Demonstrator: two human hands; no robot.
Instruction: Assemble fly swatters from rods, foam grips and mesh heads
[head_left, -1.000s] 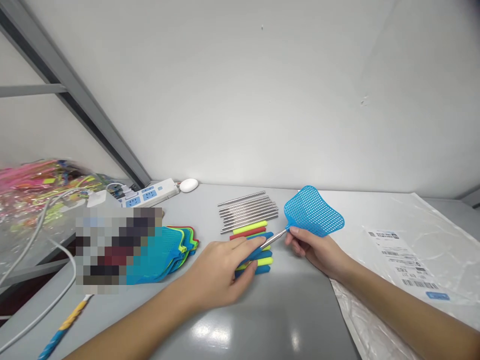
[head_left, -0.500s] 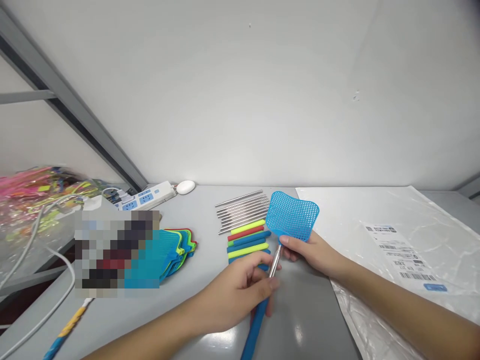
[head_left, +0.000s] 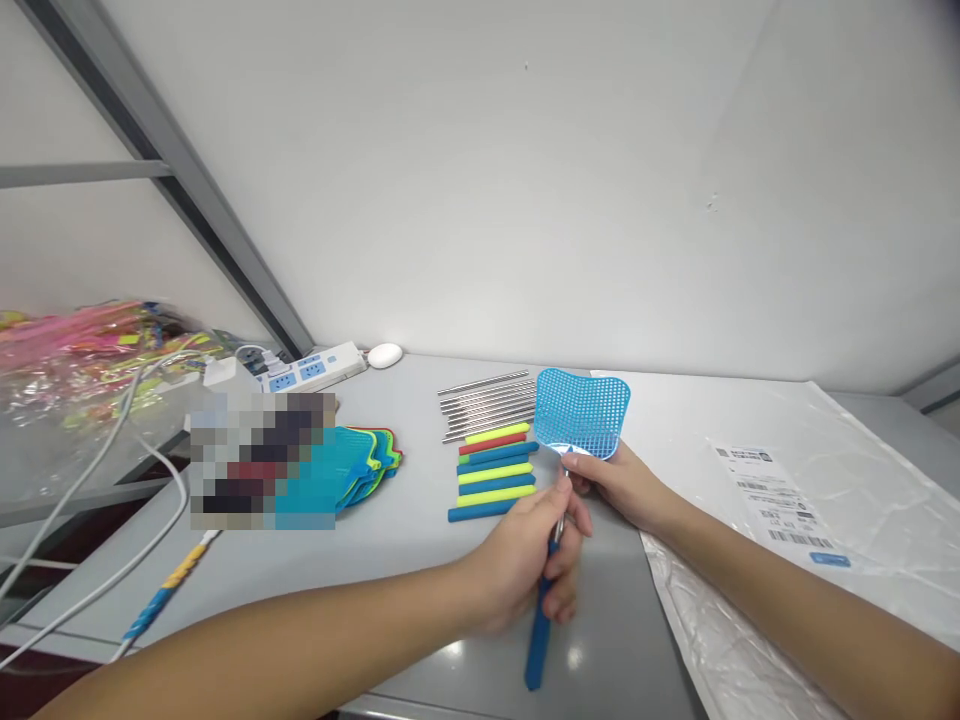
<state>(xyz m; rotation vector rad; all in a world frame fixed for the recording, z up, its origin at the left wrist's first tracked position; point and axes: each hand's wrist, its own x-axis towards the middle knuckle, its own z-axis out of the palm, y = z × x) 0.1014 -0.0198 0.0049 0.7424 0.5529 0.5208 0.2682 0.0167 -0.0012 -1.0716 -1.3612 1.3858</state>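
A blue fly swatter [head_left: 582, 410] with a mesh head, a metal rod and a blue handle stands slantwise in front of me, head up. My right hand [head_left: 611, 480] pinches the neck of the head where it meets the rod. Around the rod just below, the fingers of my left hand [head_left: 529, 550] are closed, with the handle's lower end sticking out beneath. To the left of it lie several handle sleeves [head_left: 495, 470] in blue, yellow, red and green. Behind these rest several metal rods [head_left: 486, 404]. Farther left is a stack of swatter heads [head_left: 356, 465], partly covered by a blurred patch.
At the back left stand a power strip [head_left: 315, 365] and a white oval object [head_left: 385, 355]. A white cable [head_left: 169, 480] hangs by a clear bag of colourful items [head_left: 82, 370]. On the right, a white plastic mailer [head_left: 705, 500] with a printed label covers the table.
My left hand has moved up along the rod, closer to the mesh head, and wraps it more. The swatter is more upright, and the view has shifted slightly.
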